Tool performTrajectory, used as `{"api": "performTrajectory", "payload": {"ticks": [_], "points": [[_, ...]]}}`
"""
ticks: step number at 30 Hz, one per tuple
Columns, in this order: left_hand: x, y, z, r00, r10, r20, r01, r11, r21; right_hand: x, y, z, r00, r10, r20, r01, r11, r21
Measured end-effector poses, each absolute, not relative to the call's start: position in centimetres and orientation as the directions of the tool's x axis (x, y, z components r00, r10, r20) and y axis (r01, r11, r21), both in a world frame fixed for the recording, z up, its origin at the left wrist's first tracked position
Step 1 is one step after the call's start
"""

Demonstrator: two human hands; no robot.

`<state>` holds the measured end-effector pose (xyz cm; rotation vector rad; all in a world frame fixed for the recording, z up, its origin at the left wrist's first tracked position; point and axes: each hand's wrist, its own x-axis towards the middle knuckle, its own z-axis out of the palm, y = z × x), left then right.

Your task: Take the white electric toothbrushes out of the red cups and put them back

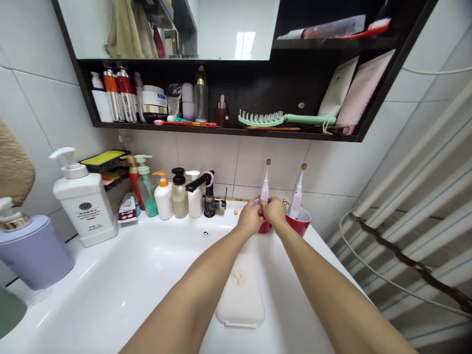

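Note:
Both my left hand (251, 217) and my right hand (273, 210) are closed around a red cup (264, 227) at the back right rim of the sink. An electric toothbrush (265, 189) stands upright in that cup, its brush head up. Most of the cup is hidden behind my fingers. Just to the right is a second red cup (300, 225), white inside, with another electric toothbrush (296, 199) leaning in it. Below my forearms a white lidded case (241, 290) lies in the basin.
A black faucet (209, 196) rises left of my hands. Several pump bottles (179, 196) line the back rim, with a large white bottle (86, 206) and a purple bottle (35, 250) at left. Overhead hangs a dark shelf (254, 73) holding toiletries and a green hairbrush (287, 119).

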<state>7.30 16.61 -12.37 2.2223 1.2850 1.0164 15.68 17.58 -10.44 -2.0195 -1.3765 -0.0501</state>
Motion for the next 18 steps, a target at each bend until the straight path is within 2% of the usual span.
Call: {"api": "performTrajectory", "payload": {"ticks": [8,14,16,18], "points": [[6.4,15.8,-11.7,0.289,0.886,0.362,0.529,-0.463,0.711,15.6,16.6,-9.4,0.377,0.802,0.463,0.848,-0.099,-0.520],[3.9,12.4,-9.4,0.152,0.915,0.372,0.374,-0.402,0.836,13.9,11.3,-8.6,0.349,0.769,0.536,0.803,0.050,-0.594],[3.0,10.4,-7.5,0.128,0.922,0.366,0.305,-0.388,0.870,12.8,8.8,-7.6,0.320,0.790,0.523,0.667,0.204,-0.716],[2.1,7.9,-5.2,0.150,0.909,0.388,0.176,-0.411,0.894,11.5,6.1,-5.8,0.260,0.809,0.527,0.378,0.417,-0.827]]}}
